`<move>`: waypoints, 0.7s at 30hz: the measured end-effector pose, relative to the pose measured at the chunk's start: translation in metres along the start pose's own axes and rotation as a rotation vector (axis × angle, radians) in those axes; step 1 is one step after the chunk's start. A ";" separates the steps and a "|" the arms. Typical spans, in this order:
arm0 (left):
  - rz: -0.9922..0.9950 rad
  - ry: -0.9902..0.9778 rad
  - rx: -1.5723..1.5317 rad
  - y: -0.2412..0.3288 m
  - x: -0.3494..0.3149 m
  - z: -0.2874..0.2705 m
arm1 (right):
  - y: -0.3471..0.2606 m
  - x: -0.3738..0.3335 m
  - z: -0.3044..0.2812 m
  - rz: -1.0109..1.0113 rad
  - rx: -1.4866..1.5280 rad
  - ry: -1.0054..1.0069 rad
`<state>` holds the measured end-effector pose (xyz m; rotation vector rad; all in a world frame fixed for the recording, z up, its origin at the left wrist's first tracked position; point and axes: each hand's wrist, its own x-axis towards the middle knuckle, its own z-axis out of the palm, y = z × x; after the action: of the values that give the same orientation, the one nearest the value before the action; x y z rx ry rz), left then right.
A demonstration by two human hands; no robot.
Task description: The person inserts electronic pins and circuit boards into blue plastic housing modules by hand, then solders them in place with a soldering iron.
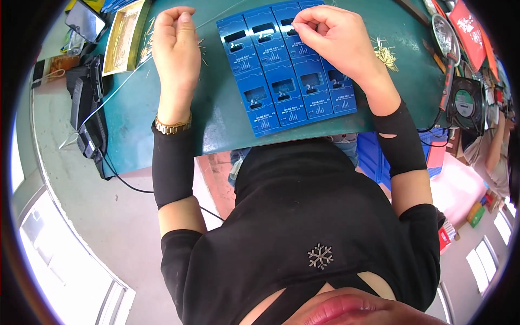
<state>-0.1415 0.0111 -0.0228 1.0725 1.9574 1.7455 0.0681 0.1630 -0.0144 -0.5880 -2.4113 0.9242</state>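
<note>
A blue panel of joined circuit boards, with dark rectangular cutouts and white print, lies slightly turned on the green table. Over its far right part is my right hand, thumb and forefinger pinched together; whatever sits between the tips is too small to name. To the left of the panel my left hand hovers, fingers curled and thumb pressed against them. What it may hold is hidden. Thin gold-coloured pins are scattered beside it, and another small pile of pins lies past my right wrist.
A shallow yellowish box stands at the far left, with a phone beyond it. A black device and a thin white cable line the left edge. At the right are a soldering iron and a black fan.
</note>
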 end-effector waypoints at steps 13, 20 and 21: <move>0.107 0.006 0.083 -0.012 0.010 -0.014 | -0.012 0.007 0.000 -0.112 -0.077 -0.001; 0.083 -0.010 0.294 -0.005 0.013 -0.018 | -0.020 -0.001 -0.003 -0.273 -0.221 0.053; 0.088 -0.010 0.304 -0.006 0.015 -0.023 | -0.014 -0.003 -0.002 -0.275 -0.213 0.061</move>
<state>-0.1695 0.0053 -0.0199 1.2793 2.2510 1.5109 0.0682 0.1526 -0.0043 -0.3394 -2.4727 0.5325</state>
